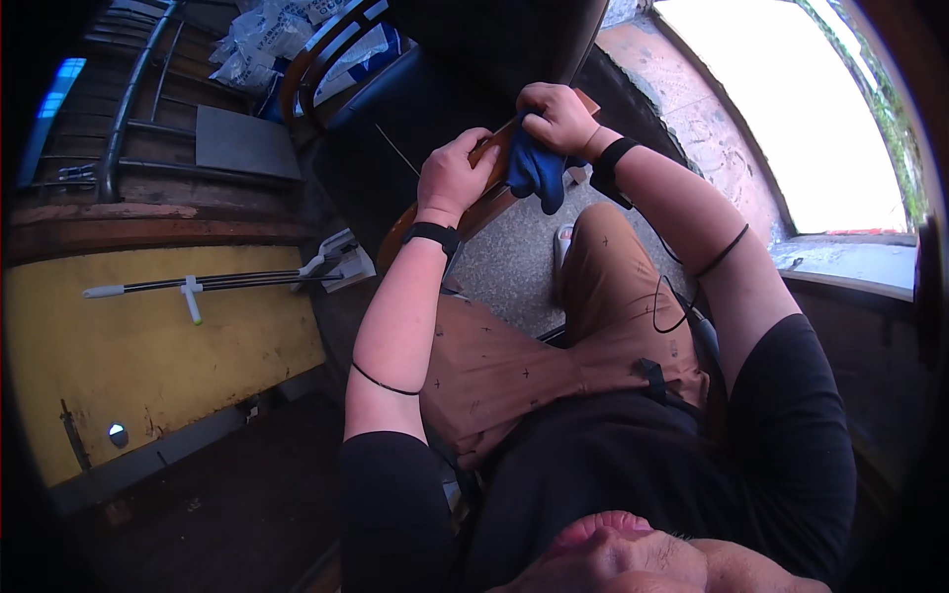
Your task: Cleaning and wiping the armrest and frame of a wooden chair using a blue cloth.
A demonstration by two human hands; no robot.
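Note:
My left hand (455, 176) is closed around the near end of a flat brown wooden bar (496, 144). Farther along the bar, my right hand (560, 121) is closed with a dark blue cloth (537, 170) bunched under it. The cloth hangs down past the bar's lower side, and the bar's far end shows beyond my right hand. Just below runs the curved wooden armrest (486, 210) of a chair with a dark seat (381, 124). My fingertips are partly hidden behind the bar and the cloth.
At the left, a tool with thin black rods and a white handle (104, 292) lies on a yellow board (247, 346). Metal frames (119, 119) and plastic bags (259, 47) stand at the far left. A bright window (791, 109) is on the right. Speckled floor (504, 262) lies below my hands.

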